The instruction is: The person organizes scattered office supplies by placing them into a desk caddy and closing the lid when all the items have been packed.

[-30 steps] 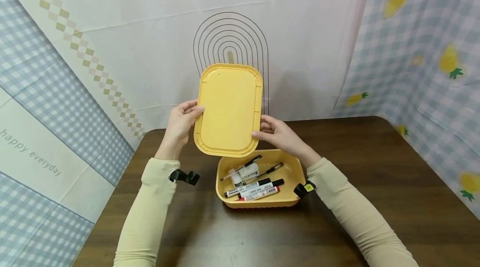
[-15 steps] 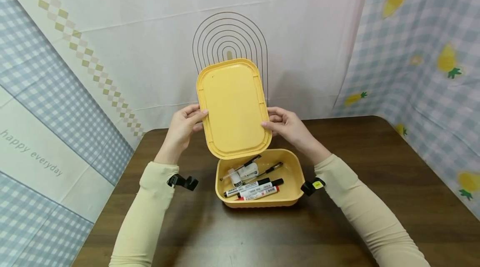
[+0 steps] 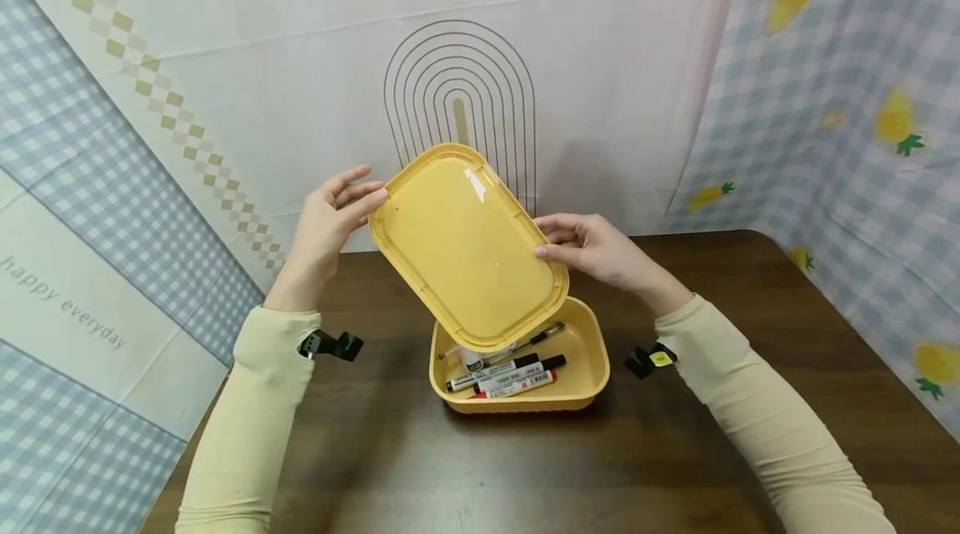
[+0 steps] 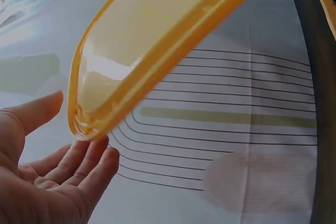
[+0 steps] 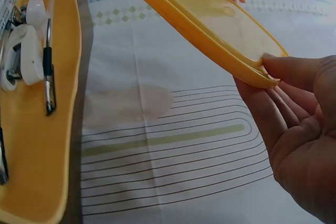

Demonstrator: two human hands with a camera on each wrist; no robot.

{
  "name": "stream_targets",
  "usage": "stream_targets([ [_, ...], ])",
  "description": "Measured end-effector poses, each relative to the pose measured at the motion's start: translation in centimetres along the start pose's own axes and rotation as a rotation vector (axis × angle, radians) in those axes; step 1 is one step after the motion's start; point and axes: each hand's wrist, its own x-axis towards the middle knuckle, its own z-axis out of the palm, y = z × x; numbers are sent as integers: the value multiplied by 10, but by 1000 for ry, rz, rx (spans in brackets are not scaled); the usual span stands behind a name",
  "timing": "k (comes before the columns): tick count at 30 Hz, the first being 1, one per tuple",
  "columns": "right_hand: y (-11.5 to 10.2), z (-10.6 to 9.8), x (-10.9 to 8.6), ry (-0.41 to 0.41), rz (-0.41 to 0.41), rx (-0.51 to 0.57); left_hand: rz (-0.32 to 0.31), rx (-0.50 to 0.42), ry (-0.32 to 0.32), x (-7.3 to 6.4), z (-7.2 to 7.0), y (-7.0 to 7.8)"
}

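A yellow rectangular lid (image 3: 468, 247) with rounded corners hangs tilted above and behind the matching yellow box (image 3: 592, 367). My right hand (image 3: 592, 251) pinches the lid's right edge, thumb on the near face and fingers behind. At the upper left corner is my left hand (image 3: 330, 213), its fingers spread. In the left wrist view its thumb (image 4: 39, 113) stands apart from the lid, and its fingertips lie close by the corner; whether they touch it I cannot tell. Inside the box lie several markers (image 3: 513, 384), pens (image 5: 49, 66) and a white correction tape (image 5: 29, 53). The lid hides part of these.
The box stands on a dark wooden table (image 3: 480, 467). Behind the table hangs a white cloth (image 3: 630, 84) with printed arches. Checked cloth (image 3: 862, 142) with pineapples covers the right side. A black strap camera (image 3: 330, 345) sits on the left wrist, another (image 3: 648, 359) on the right.
The lid has turned anticlockwise and its lower end has moved right, over part of the box. My left hand has moved left and up, its fingers loosening. The right hand keeps its pinch.
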Motion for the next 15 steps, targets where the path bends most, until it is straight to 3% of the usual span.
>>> stream_targets([
  [9, -7, -5, -2, -102, -38, -163, -29, 195, -173, 4, 10, 17],
  [12, -10, -7, -1, -117, -46, -193, -36, 202, -240, 4, 14, 17],
  [15, -13, -9, 1, -129, -50, -216, -39, 147, -273, 3, 18, 15],
])
